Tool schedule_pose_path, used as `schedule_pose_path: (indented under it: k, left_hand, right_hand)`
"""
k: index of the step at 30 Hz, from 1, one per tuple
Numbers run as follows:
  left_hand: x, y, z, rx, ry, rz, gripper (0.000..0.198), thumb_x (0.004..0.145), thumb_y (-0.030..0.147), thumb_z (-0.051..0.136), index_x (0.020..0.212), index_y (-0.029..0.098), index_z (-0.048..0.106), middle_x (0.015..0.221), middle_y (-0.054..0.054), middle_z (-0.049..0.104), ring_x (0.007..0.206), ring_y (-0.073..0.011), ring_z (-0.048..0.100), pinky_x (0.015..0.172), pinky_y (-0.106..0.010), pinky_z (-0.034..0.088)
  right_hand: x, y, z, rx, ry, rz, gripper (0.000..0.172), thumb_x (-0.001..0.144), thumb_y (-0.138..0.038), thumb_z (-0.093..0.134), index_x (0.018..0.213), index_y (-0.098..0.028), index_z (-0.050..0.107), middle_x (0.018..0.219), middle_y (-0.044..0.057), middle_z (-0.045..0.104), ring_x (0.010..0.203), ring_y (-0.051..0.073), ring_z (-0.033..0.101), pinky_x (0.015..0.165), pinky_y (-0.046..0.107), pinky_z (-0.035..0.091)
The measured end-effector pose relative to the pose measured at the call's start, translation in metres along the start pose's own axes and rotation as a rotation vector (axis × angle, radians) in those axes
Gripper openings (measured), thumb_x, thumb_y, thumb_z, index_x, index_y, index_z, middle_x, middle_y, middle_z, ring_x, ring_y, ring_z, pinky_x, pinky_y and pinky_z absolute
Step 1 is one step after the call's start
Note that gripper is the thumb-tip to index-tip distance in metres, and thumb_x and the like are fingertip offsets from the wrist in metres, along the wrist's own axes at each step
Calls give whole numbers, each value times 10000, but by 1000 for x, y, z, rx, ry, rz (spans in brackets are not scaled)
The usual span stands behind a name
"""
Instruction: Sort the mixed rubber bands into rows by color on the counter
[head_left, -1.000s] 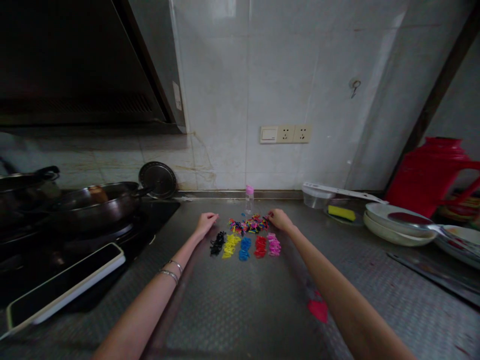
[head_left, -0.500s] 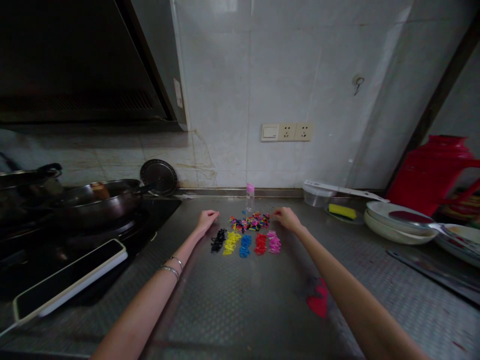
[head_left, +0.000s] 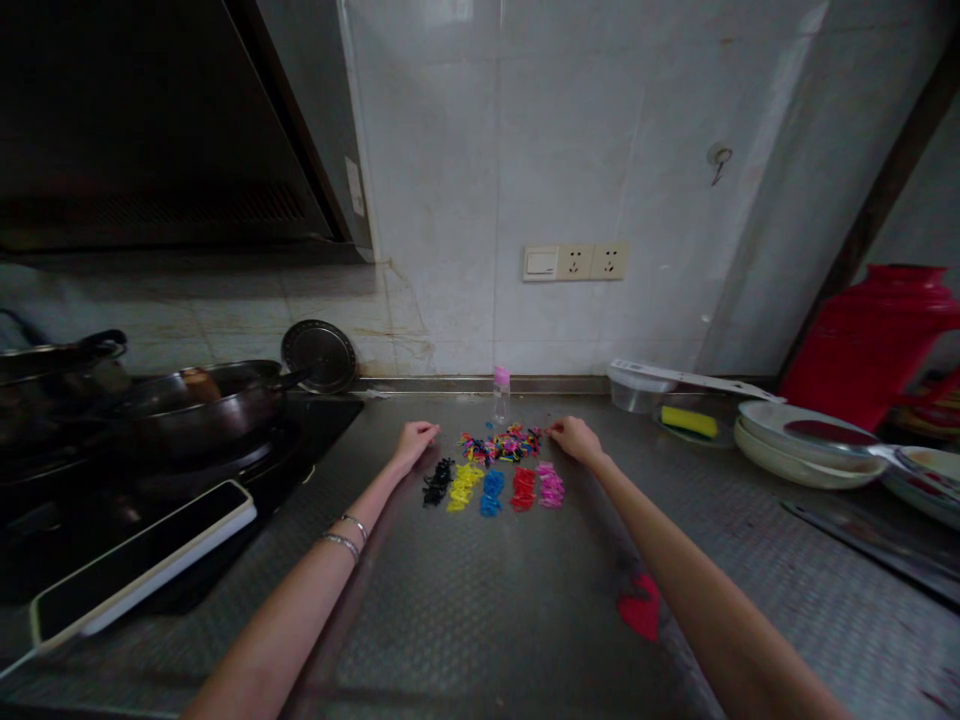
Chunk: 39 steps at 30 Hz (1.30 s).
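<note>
A mixed heap of small coloured elastic bands (head_left: 501, 445) lies on the metal counter between my hands. In front of it is a row of sorted piles: black bands (head_left: 437, 482), yellow bands (head_left: 465, 486), blue bands (head_left: 492, 493), red bands (head_left: 523, 489) and pink bands (head_left: 550, 485). My left hand (head_left: 415, 443) rests left of the heap, its fingers pinched together. To the heap's right, my right hand (head_left: 575, 439) is also closed in a pinch, fingertips beside the heap's edge. Whatever either pinch holds is too small to make out.
Behind the heap stands a small clear bottle with a pink top (head_left: 502, 393). Pans (head_left: 217, 425) and a phone-like slab (head_left: 142, 560) are on the left. A yellow sponge (head_left: 688, 422), stacked bowls (head_left: 806, 455) and a red thermos jug (head_left: 862, 345) stand at right.
The view has shifted slightly. Both hands keep nearly the same place and pinch, and the band piles look unchanged.
</note>
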<state>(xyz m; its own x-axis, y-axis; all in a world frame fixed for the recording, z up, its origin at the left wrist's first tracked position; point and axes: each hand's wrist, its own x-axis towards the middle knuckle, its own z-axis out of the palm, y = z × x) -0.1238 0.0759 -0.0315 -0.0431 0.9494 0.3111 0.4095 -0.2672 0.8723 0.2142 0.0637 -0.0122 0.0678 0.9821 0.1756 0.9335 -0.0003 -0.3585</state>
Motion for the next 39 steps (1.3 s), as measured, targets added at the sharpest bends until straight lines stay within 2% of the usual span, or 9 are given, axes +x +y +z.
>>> schedule_pose_path:
  k: [10,14,20,25,30,32,35,39]
  left_hand:
    - [1,0,0,8,-3,-13,326,663,406,531,680,103,649,485,1,532,426,-84,409,455,-203,288]
    - [0,1,0,10,0,-27,314,661,395,530,688,107,651,479,7,526,420,-83,408,449,-203,287]
    - [1,0,0,14,-3,-17,312,664,399,528,664,110,645,477,10,517,423,-81,399,439,-199,277]
    - [2,-2,1,27,-10,-5,292,658,382,530,637,112,641,474,9,520,431,-87,408,445,-203,280]
    - [2,-1,1,26,-13,14,314,664,410,530,646,117,642,470,12,519,441,-94,426,459,-207,297]
    - [1,0,0,22,-17,34,343,677,437,519,664,118,644,481,10,524,445,-94,428,463,-207,302]
    - [1,-1,-1,42,-53,56,380,687,472,507,663,118,645,497,0,541,455,-97,435,470,-210,312]
    - [6,-1,1,116,-162,86,317,649,415,557,694,121,667,585,-31,613,539,-127,507,526,-220,358]
  right_hand:
    - [-1,0,-6,53,93,12,238,738,-275,498,862,-190,682,889,74,661,804,167,591,649,206,402]
    - [-1,1,-13,131,113,-72,241,724,-282,508,832,-170,692,845,71,673,778,167,593,644,206,401]
    - [-20,-11,-13,261,20,-265,255,712,-288,512,777,-136,706,729,38,675,657,143,572,593,202,394]
    - [-46,-29,-9,268,-97,-392,216,695,-243,529,759,-149,712,720,26,677,643,129,561,576,193,384]
    - [-60,-38,-4,273,-183,-523,198,701,-208,515,712,-157,707,699,20,673,654,123,565,594,184,390]
    - [-63,-39,-3,267,-181,-524,206,714,-219,511,728,-160,708,719,29,675,668,128,570,608,189,397]
    - [-67,-38,-2,251,-121,-432,216,712,-237,526,819,-174,703,832,46,679,729,142,586,661,203,411]
    - [-72,-35,-6,229,-62,-321,249,729,-255,512,901,-198,683,908,50,667,788,151,595,716,214,414]
